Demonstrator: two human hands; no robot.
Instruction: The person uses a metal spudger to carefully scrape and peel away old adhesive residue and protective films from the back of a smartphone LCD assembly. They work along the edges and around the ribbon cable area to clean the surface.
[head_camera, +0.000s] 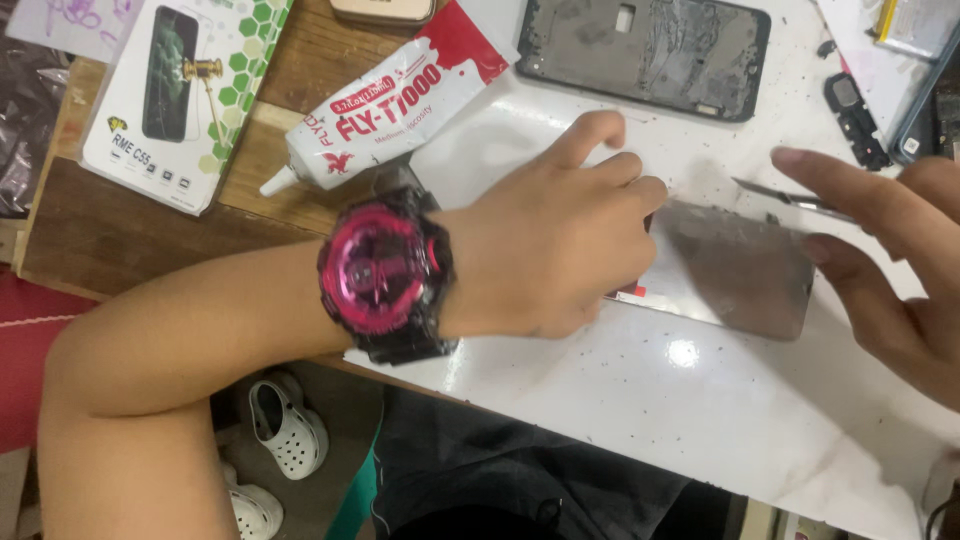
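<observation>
A flat grey glossy phone panel (740, 270) lies on the white table (650, 400). My left hand (550, 250), with a pink and black wristwatch (385, 270) on its wrist, grips the panel's left end with curled fingers and covers that end. My right hand (890, 260) comes in from the right edge and holds a thin metal blade (790, 197). The blade's tip rests at the panel's upper right edge, and the fingers spread beside the panel's right side.
A white and red glue tube (390, 110) lies on the wooden bench beside a screen protector box (180, 90). A dark phone frame (645, 50) and a small black part (855, 110) sit at the back. White shoes (285, 430) are on the floor below.
</observation>
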